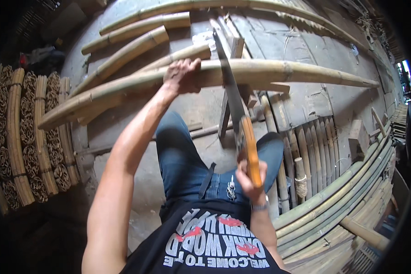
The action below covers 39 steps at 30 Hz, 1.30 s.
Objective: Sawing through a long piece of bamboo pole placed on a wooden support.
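A long, thick bamboo pole (260,72) lies across the view from left to right, over a wooden sawhorse (225,112). My left hand (182,75) is closed over the pole, a little left of the sawhorse. In my right hand (252,176) is a handsaw (235,98) with an orange handle, gripped near my right thigh. Its dark blade points away from me and crosses the pole just right of my left hand. How deep the blade sits in the bamboo, if at all, I cannot tell.
Several cut bamboo lengths (123,55) lie on the concrete floor beyond the pole. Bundled bamboo (20,137) stands at the left. On the right are pointed stakes (315,150), a wooden block (358,137) and a stack of long green poles (324,201).
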Tool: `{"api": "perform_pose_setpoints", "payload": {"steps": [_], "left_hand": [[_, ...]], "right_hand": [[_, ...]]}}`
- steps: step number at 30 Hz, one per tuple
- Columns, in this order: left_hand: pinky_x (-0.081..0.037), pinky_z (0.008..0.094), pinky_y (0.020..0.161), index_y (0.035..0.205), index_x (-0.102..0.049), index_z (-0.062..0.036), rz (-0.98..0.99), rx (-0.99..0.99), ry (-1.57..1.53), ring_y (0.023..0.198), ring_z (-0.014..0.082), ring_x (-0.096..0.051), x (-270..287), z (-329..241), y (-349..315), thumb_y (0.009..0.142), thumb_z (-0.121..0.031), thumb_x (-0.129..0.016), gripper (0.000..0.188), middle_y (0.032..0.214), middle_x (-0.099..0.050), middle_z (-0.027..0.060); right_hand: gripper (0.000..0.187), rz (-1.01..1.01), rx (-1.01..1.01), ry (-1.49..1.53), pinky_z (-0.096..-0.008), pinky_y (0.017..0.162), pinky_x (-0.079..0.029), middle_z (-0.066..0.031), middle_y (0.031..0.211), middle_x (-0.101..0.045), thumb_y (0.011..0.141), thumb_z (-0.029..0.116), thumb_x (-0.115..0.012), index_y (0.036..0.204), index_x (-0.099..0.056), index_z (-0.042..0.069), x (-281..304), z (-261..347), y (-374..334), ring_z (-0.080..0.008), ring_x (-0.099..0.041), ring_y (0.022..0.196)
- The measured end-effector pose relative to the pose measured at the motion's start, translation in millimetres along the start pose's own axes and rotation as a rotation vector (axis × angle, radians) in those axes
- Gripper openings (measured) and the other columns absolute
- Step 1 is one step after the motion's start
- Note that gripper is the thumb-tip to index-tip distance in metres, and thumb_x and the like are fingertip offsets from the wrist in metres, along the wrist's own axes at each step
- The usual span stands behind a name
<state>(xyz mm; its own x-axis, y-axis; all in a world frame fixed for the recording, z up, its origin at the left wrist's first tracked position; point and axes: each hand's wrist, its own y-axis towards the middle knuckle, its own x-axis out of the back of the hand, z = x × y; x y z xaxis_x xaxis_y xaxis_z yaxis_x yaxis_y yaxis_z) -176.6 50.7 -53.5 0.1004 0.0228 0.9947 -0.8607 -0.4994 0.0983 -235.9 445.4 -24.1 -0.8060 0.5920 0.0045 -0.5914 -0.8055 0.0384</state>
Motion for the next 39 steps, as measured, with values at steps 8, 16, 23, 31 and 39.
{"api": "perform_pose_setpoints", "payload": {"steps": [8,16,23,31,39], "left_hand": [[-0.056,0.0462,0.092,0.125,-0.056,-0.0172,-0.005,0.003,-0.001,0.103,0.0337,-0.070,10.3,-8.4,7.2,0.058,-0.045,-0.092,0.081,0.108,-0.068,0.0148],[-0.054,0.0455,0.096,0.134,-0.053,-0.0196,0.030,0.013,-0.021,0.110,0.0321,-0.068,5.0,-17.6,12.8,0.056,-0.047,-0.094,0.093,0.113,-0.067,0.0113],[-0.057,0.0494,0.095,0.146,-0.050,-0.0178,0.057,0.036,-0.011,0.112,0.0373,-0.068,2.7,-5.5,2.4,0.057,-0.045,-0.094,0.103,0.123,-0.067,0.0186],[-0.057,0.0505,0.094,0.139,-0.053,-0.0198,0.014,0.006,-0.011,0.111,0.0381,-0.069,9.5,-8.1,9.2,0.057,-0.047,-0.095,0.097,0.118,-0.068,0.0169],[-0.055,0.0471,0.095,0.136,-0.055,-0.0200,0.050,0.083,-0.035,0.110,0.0339,-0.068,10.7,-20.1,7.0,0.054,-0.046,-0.094,0.094,0.115,-0.067,0.0123]], "right_hand": [[0.022,0.010,-0.035,-0.027,-0.0287,0.050,-0.044,-0.0029,0.056,-0.050,0.066,0.000,-0.068,0.061,-0.047,0.008,15.3,37.2,-94.6,-0.0151,-0.051,0.047],[0.018,-0.108,0.449,-0.276,-0.0310,0.056,-0.042,-0.0025,0.059,-0.049,0.072,0.002,-0.068,0.066,-0.051,0.002,-26.3,-26.6,167.9,-0.0115,-0.046,0.056],[0.020,-0.098,0.201,-0.132,-0.0308,0.051,-0.038,-0.0005,0.058,-0.046,0.072,-0.002,-0.064,0.065,-0.047,0.006,-23.0,-19.4,38.6,-0.0113,-0.045,0.052],[0.019,-0.123,-0.039,0.074,-0.0295,0.057,-0.047,-0.0029,0.058,-0.053,0.068,-0.002,-0.066,0.061,-0.049,0.006,-0.6,28.7,-97.3,-0.0149,-0.051,0.050],[0.021,-0.126,0.450,-0.216,-0.0301,0.055,-0.042,-0.0002,0.060,-0.050,0.073,0.005,-0.071,0.066,-0.051,0.003,-33.0,-28.5,156.9,-0.0096,-0.047,0.058]]}}
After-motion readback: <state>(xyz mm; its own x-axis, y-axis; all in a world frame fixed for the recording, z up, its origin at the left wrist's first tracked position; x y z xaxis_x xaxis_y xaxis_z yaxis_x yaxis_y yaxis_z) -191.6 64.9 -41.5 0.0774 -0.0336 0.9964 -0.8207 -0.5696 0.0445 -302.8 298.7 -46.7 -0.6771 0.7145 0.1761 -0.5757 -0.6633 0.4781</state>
